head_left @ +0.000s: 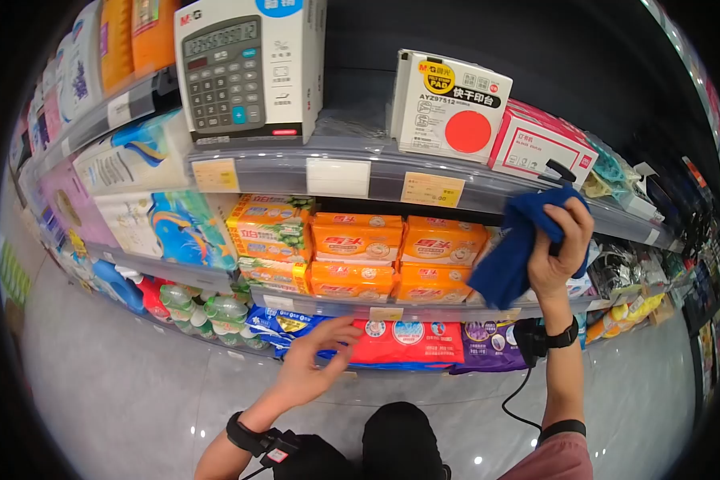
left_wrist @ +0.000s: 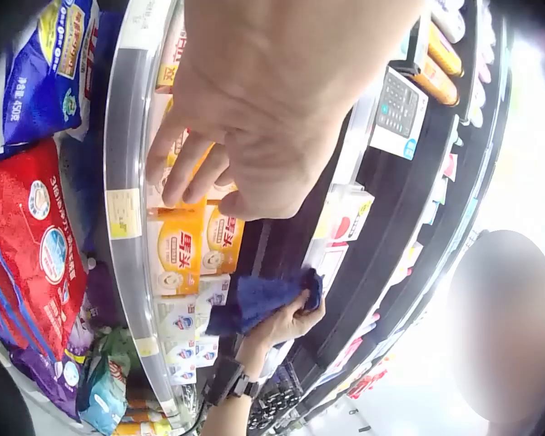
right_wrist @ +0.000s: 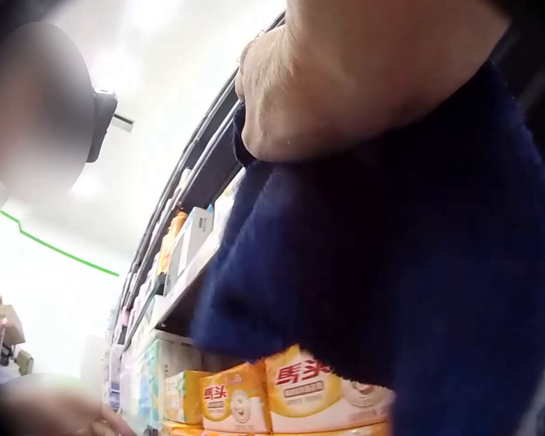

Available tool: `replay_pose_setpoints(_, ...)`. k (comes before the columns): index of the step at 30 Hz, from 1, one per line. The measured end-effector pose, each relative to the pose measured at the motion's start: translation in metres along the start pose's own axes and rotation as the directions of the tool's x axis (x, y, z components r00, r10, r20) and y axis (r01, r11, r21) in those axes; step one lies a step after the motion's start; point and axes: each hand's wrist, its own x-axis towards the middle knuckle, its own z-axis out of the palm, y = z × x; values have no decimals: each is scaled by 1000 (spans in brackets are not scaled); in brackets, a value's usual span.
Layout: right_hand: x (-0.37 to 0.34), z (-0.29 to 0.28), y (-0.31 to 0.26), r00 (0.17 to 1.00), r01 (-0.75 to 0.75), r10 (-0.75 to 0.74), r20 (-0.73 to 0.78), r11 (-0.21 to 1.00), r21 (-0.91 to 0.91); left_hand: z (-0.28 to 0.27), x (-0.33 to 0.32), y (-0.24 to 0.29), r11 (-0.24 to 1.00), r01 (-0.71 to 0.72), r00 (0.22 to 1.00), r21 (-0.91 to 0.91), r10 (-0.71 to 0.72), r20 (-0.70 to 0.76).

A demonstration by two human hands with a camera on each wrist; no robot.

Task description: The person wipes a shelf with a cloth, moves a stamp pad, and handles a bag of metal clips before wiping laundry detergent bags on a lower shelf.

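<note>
My right hand grips a dark blue cloth at the edge of the upper shelf, just below the red-and-white box. In the right wrist view the cloth hangs down from the hand and covers much of the view. My left hand is held in front of the lower shelf, its fingers relaxed and empty, near the red bag. The left wrist view shows that hand in front of the orange soap packs.
A calculator box and a white ink pad box stand on the upper shelf. Orange packs fill the middle shelf. Green-capped bottles are low at the left, and a black cable hangs by my right forearm.
</note>
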Motion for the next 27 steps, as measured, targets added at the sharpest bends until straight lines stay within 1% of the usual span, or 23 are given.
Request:
replay_pose_setpoints(1,1,-5,0,998,-45,46,-32,999,8,-3,2,0,1000,-27,998,-2,27,-52)
replay_pose_setpoints(2,4,-8,-1,999,-29,29,-19,1000,-3,-6,6,0,998,-55,993,-4,54,-104)
replay_pose_setpoints(3,-12,2,-2,997,-76,75,-30,997,-10,-15,13,-4,999,-30,997,24,32,-74)
replay_pose_setpoints(5,-4,8,-3,998,14,-18,-59,998,-62,-15,31,1,996,-88,992,25,90,-92)
replay_pose_setpoints(6,-1,8,-1,997,46,-51,-50,994,-101,-15,41,5,990,-131,988,47,135,-81)
replay_pose_setpoints(7,-1,9,-4,998,24,-29,-53,996,-89,-14,51,8,990,-134,987,44,137,-83)
replay_pose_setpoints(9,-1,9,-3,995,88,-94,-29,981,-172,-10,71,18,971,-200,972,-132,179,-150)
replay_pose_setpoints(10,-2,8,-2,993,114,-119,-15,975,-192,-10,82,26,958,-203,973,-203,174,-152)
replay_pose_setpoints(11,-6,5,-3,995,93,-87,44,982,-165,-9,91,32,955,-206,971,-214,172,-165)
replay_pose_setpoints(13,-6,-2,1,978,162,-135,158,972,-171,-5,106,45,843,-285,951,-456,188,-247)
replay_pose_setpoints(14,-3,-6,5,969,190,-164,186,972,-137,-6,111,57,803,-251,960,-540,136,-245)
replay_pose_setpoints(15,-1,-10,9,960,213,-188,210,971,-105,-5,114,60,799,-246,961,-549,125,-248)
replay_pose_setpoints(17,2,-22,15,919,261,-231,321,964,-55,-3,119,69,547,-267,954,-793,33,-298)
replay_pose_setpoints(18,4,-28,20,902,286,-248,353,956,-59,-4,122,75,528,-237,954,-815,-31,-298)
replay_pose_setpoints(19,5,-32,27,884,315,-271,381,947,-59,-4,124,77,527,-249,950,-813,-33,-312)
replay_pose_setpoints(20,5,-35,33,867,300,-254,428,953,-42,-3,126,75,533,-265,951,-804,6,-310)
replay_pose_setpoints(21,0,-34,41,860,314,-271,432,949,-31,-3,127,74,540,-284,950,-792,44,-310)
replay_pose_setpoints(23,-5,-31,51,834,422,-365,415,905,-54,0,129,78,544,-289,941,-788,10,-338)
replay_pose_setpoints(25,-6,-34,52,821,404,-341,459,914,-44,2,130,80,557,-284,932,-781,-31,-361)
replay_pose_setpoints(27,-6,-31,52,831,406,-351,431,913,-39,4,131,80,525,-298,943,-798,30,-333)
